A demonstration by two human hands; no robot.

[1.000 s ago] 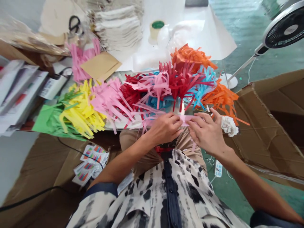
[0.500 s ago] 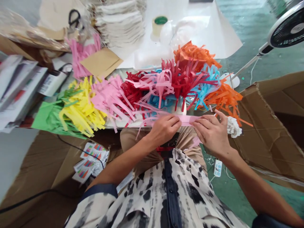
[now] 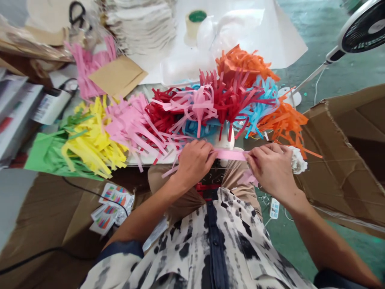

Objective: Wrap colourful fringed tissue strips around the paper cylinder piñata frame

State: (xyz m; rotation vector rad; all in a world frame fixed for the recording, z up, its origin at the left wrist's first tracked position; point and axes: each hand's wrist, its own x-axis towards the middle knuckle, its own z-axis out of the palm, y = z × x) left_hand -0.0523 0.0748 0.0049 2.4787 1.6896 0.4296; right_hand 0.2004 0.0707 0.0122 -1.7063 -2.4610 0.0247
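Note:
A strip of pink tissue paper (image 3: pixel 230 154) is stretched level between my two hands at the table's near edge. My left hand (image 3: pixel 197 158) pinches its left end, where pink fringe pokes out past the fingers. Its right end is in the closed fingers of my right hand (image 3: pixel 267 162). Just beyond lie fringed paper tassels: blue (image 3: pixel 198 128), dark red (image 3: pixel 231 100), pink (image 3: pixel 198 100) and orange (image 3: pixel 282 122). Below my right hand, another pink piece (image 3: pixel 249 177) rests by my leg.
Yellow tassels (image 3: pixel 93 136) and green paper (image 3: pixel 48 154) lie at the left. Behind are a tape roll (image 3: pixel 192 30), stacked white sheets (image 3: pixel 141 28), brown paper (image 3: pixel 118 76) and black-handled scissors (image 3: pixel 76 16). A fan (image 3: pixel 363 30) and a cardboard box (image 3: pixel 343 152) stand at the right.
My left hand has shifted left along the pink strip, so a longer stretch shows between my hands. My right hand still grips its end. The view has moved slightly.

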